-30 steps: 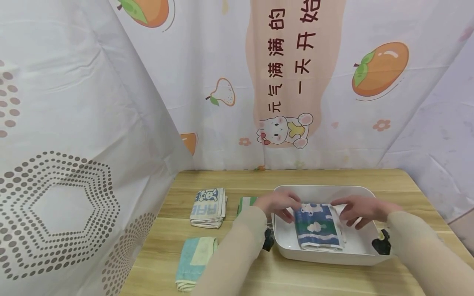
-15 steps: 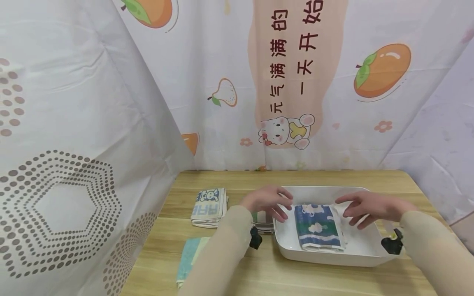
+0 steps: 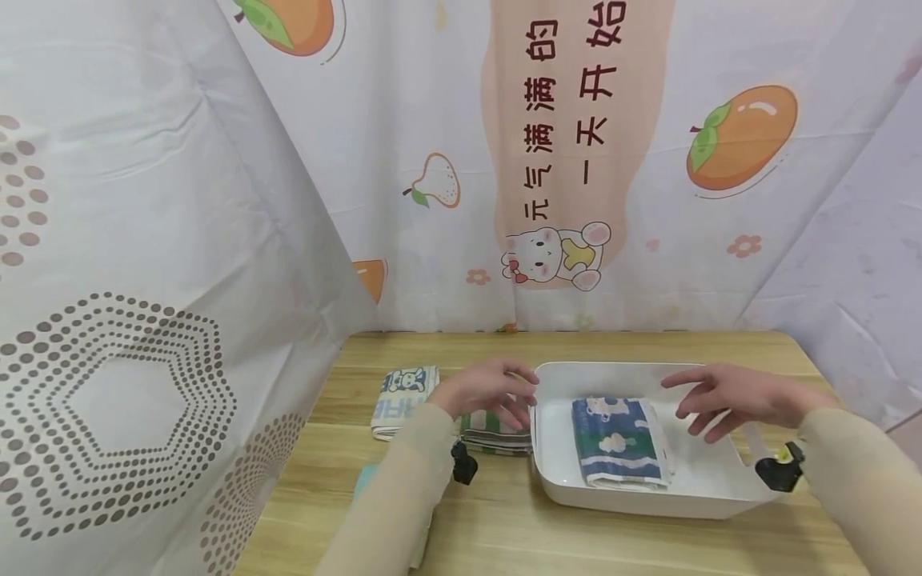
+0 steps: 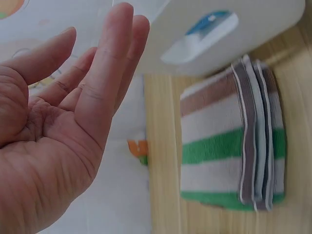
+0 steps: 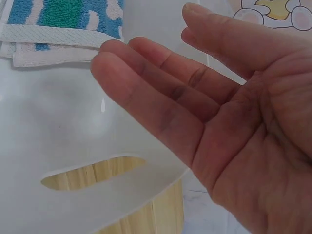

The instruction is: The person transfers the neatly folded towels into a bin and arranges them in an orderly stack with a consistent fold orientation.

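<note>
A folded blue and green towel (image 3: 619,442) lies flat inside the white plastic bin (image 3: 648,504). My left hand (image 3: 493,394) hovers just left of the bin, above a folded towel with green, white and brown stripes (image 4: 212,141), partly hidden under it in the head view. Its fingers are relaxed and hold nothing. Over the bin's right side hangs my right hand (image 3: 742,400), fingers loosely extended, apart from the blue and green towel. In the right wrist view its palm (image 5: 253,146) is bare.
On the table's left side lies a folded white and blue towel (image 3: 405,396). A teal towel (image 3: 366,478) is mostly covered by my left sleeve. The bin has a handle slot (image 5: 92,174). A printed curtain (image 3: 432,264) hangs behind the wooden table (image 3: 576,540).
Both hands have moved away from the blue and green towel, the left one leftward past the bin's edge, the right one rightward. That towel has stayed in place in the bin.
</note>
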Demonstrator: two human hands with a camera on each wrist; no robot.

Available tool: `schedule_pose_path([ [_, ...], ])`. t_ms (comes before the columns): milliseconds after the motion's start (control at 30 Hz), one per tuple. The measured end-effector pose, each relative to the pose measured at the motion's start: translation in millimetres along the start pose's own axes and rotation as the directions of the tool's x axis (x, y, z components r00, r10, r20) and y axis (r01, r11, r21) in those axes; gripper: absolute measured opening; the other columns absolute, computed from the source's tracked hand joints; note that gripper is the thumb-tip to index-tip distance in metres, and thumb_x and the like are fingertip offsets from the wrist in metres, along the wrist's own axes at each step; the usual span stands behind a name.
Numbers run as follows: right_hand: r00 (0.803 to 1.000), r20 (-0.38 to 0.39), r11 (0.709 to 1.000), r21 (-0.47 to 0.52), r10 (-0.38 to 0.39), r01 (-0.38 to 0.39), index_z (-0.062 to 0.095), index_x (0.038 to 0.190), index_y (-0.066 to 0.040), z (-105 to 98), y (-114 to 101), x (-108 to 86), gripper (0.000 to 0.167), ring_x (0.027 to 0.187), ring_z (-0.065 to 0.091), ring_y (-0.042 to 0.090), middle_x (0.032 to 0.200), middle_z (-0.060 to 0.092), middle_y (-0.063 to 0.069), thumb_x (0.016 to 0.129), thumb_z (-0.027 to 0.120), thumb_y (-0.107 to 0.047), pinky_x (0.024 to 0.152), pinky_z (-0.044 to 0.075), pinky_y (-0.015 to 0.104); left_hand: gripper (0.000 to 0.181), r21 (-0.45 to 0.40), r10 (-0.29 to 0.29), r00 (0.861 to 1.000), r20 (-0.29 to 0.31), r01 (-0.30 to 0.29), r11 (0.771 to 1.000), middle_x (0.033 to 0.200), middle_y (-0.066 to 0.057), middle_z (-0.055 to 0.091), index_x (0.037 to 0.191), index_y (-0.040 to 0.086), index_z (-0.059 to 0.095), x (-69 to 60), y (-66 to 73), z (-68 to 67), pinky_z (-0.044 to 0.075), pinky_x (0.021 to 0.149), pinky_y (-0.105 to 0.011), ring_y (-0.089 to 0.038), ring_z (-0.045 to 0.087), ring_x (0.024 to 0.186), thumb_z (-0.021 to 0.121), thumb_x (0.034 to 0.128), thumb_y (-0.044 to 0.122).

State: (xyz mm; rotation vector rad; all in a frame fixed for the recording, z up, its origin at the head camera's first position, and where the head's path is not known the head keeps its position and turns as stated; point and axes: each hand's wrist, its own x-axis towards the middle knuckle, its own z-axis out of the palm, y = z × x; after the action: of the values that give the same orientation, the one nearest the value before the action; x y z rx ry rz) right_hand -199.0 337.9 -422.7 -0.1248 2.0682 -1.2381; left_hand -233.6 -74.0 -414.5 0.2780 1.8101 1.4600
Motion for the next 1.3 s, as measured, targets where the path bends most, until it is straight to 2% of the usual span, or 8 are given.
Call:
schedule_pose_path([
  [133, 0.999, 0.013, 0.999, 0.010, -0.032, 0.032, 0.030, 0.155, 0.006, -5.5, 1.4, -3.5, 0.071, 0.100, 0.070, 0.036, 0.116, 0.068, 0.018, 0.100, 0.067, -0.020, 0.081, 0.062, 0.048, 0.034, -0.012, -0.005, 1.000, -0.004, 0.005, 1.000, 0.125, -0.032, 0.062, 0.134, 0.000, 0.058, -11.2, -6.4, -12.8, 0.060, 0.083, -0.054, -0.044, 0.072, 0.096, 0.061, 0.1023, 0.012],
  [300, 0.997, 0.029, 0.997, 0.020, -0.075, 0.074, 0.028, 0.154, 0.009, -14.3, 4.9, -9.4, 0.067, 0.097, 0.070, 0.036, 0.114, 0.068, 0.017, 0.103, 0.062, -0.017, 0.080, 0.062, 0.048, 0.033, -0.009, -0.034, 0.999, -0.008, 0.034, 0.999, 0.131, -0.034, 0.058, 0.134, 0.004, 0.059, -26.6, -14.1, -31.6, 0.062, 0.081, -0.050, -0.040, 0.072, 0.096, 0.062, 0.1027, 0.014],
  [500, 0.997, 0.024, 0.997, 0.023, -0.070, 0.070, 0.027, 0.154, 0.010, -23.3, 6.0, -15.9, 0.066, 0.098, 0.070, 0.036, 0.115, 0.069, 0.016, 0.104, 0.060, -0.017, 0.080, 0.062, 0.048, 0.036, 0.011, -0.041, 0.999, -0.024, 0.042, 0.999, 0.127, -0.029, 0.062, 0.137, 0.003, 0.056, -48.7, -26.3, -53.9, 0.063, 0.078, -0.047, -0.039, 0.073, 0.098, 0.061, 0.1028, 0.015],
  [667, 0.996, 0.027, 0.996, 0.035, -0.087, 0.086, 0.025, 0.154, 0.011, -29.0, 9.3, -20.4, 0.067, 0.099, 0.070, 0.036, 0.117, 0.068, 0.017, 0.104, 0.059, -0.017, 0.081, 0.061, 0.048, 0.037, 0.006, -0.058, 0.997, -0.059, 0.059, 0.998, 0.129, -0.031, 0.060, 0.137, 0.002, 0.057, -66.5, -36.1, -66.5, 0.062, 0.080, -0.050, -0.040, 0.073, 0.098, 0.062, 0.1026, 0.014],
  [800, 0.994, 0.028, 0.994, 0.046, -0.104, 0.102, 0.022, 0.154, 0.012, -33.5, 14.1, -23.0, 0.067, 0.099, 0.070, 0.037, 0.117, 0.067, 0.017, 0.105, 0.058, -0.016, 0.083, 0.061, 0.049, 0.039, -0.011, -0.084, 0.992, -0.098, 0.084, 0.996, 0.126, -0.029, 0.062, 0.137, 0.001, 0.057, -79.1, -45.4, -76.2, 0.061, 0.082, -0.053, -0.040, 0.072, 0.097, 0.064, 0.1014, 0.016],
  [1033, 0.993, 0.018, 0.992, 0.060, -0.116, 0.115, 0.020, 0.153, 0.014, -42.8, 24.5, -28.7, 0.064, 0.101, 0.069, 0.037, 0.117, 0.066, 0.017, 0.107, 0.053, -0.016, 0.083, 0.061, 0.048, 0.038, -0.031, -0.135, 0.978, -0.160, 0.131, 0.991, 0.114, -0.021, 0.068, 0.136, 0.002, 0.058, -100.4, -63.3, -93.4, 0.062, 0.079, -0.049, -0.036, 0.074, 0.095, 0.066, 0.1002, 0.014],
  [1300, 0.995, -0.026, 0.994, 0.052, -0.092, 0.093, 0.022, 0.151, 0.016, -49.4, 35.8, -35.9, 0.063, 0.100, 0.069, 0.032, 0.118, 0.064, 0.018, 0.107, 0.052, -0.017, 0.083, 0.061, 0.047, 0.053, -0.053, -0.147, 0.970, -0.192, 0.139, 0.989, 0.123, -0.026, 0.064, 0.145, -0.005, 0.046, -123.9, -86.9, -115.2, 0.062, 0.080, -0.048, -0.036, 0.073, 0.098, 0.066, 0.1001, 0.015],
])
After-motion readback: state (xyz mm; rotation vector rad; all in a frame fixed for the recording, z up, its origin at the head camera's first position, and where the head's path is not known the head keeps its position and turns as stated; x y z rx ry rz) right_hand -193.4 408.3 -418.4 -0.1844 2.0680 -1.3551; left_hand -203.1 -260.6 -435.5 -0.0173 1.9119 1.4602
